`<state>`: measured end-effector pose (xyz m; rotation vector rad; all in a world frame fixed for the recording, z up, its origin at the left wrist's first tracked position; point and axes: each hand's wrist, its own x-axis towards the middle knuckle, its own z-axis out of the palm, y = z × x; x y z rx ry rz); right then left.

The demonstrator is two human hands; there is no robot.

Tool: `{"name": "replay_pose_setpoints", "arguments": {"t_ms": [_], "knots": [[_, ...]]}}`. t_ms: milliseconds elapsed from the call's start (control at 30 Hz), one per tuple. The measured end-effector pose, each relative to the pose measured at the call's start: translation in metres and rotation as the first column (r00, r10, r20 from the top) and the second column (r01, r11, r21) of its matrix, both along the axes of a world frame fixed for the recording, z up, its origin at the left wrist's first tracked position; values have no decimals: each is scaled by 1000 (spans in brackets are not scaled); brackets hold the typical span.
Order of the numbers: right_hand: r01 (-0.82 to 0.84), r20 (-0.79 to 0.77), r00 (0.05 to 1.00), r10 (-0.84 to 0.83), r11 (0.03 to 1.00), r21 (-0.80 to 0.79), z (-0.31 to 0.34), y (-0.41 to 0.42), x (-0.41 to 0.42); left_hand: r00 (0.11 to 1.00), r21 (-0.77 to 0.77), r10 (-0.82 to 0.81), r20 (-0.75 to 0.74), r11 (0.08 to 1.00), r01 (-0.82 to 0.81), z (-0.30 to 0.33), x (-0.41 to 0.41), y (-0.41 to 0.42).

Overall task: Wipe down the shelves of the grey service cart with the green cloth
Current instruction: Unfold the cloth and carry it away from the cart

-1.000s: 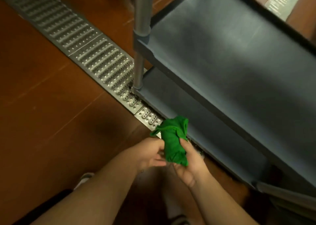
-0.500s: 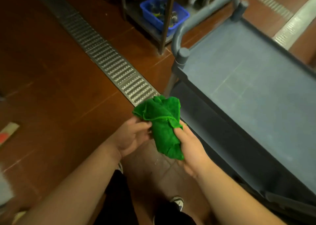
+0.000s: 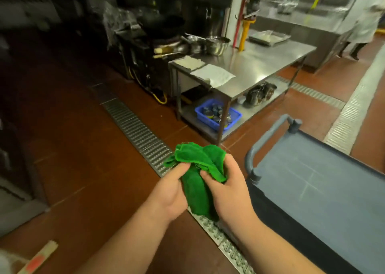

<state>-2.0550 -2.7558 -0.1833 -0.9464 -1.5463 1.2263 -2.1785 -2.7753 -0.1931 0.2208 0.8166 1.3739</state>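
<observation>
The green cloth (image 3: pixel 198 169) is bunched up in front of me, above the floor drain. My left hand (image 3: pixel 168 192) grips its left side and my right hand (image 3: pixel 231 192) grips its right side. The grey service cart (image 3: pixel 325 192) stands at the right, its top shelf bare and its curved handle (image 3: pixel 264 142) at the near left corner. The cloth is apart from the cart, to the left of the handle. The cart's lower shelves are hidden from this angle.
A metal floor drain grate (image 3: pixel 135 125) runs diagonally across the red tiled floor. A steel worktable (image 3: pixel 250 67) with bowls, a tray and papers stands beyond, a blue basket (image 3: pixel 218 115) on its lower shelf. A person in white (image 3: pixel 366 17) stands far right.
My view has lifted from the cart's lower shelves to the kitchen beyond. Both hands have kept hold of the cloth, raising and regathering it beside the cart's top shelf.
</observation>
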Motion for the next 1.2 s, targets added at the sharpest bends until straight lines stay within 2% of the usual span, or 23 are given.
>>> {"name": "replay_pose_setpoints", "arguments": {"t_ms": [133, 233, 333, 433, 600, 667, 767, 867, 967, 1033, 1067, 1133, 1200], "knots": [[-59, -223, 974, 36, 993, -100, 8, 38, 0, 990, -9, -140, -24, 990, 140, 3, -14, 31], [-101, -254, 966, 53, 979, -178, 13, 72, 25, 968, 93, -251, 6, 964, 249, 5, -16, 59], [-33, -193, 981, -20, 964, -265, 14, 113, 56, 932, 246, -357, -63, 899, 361, 3, -16, 101], [-8, -156, 987, -40, 955, -295, 8, 156, 77, 932, 259, -324, -163, 898, 357, 4, -14, 142], [138, -59, 988, -145, 983, -121, -5, 217, 71, 946, 194, -70, -316, 971, 137, 20, -5, 201], [105, 10, 994, -104, 994, -44, -11, 236, 65, 914, 193, -13, -405, 976, 99, 26, -5, 219], [22, 159, 987, -32, 998, 63, -22, 258, 52, 836, 247, 13, -549, 958, 148, 33, -12, 244], [99, 102, 990, -94, 994, -38, -35, 278, 38, 771, 289, 33, -636, 936, 199, 31, -24, 271], [193, 99, 978, -182, 975, -111, -42, 302, 22, 802, 264, 17, -597, 948, 177, 22, -32, 300], [238, 190, 960, -206, 958, -160, -48, 320, 14, 820, 233, 6, -573, 960, 156, 13, -39, 322], [248, 284, 939, -195, 955, -161, -51, 330, 10, 814, 219, 0, -581, 963, 157, 8, -44, 334], [256, 445, 880, -164, 954, -156, -55, 349, -1, 789, 193, -7, -615, 968, 160, -2, -57, 360], [269, 526, 838, -149, 950, -159, -58, 373, -16, 758, 170, -18, -652, 971, 170, -12, -76, 390]]}}
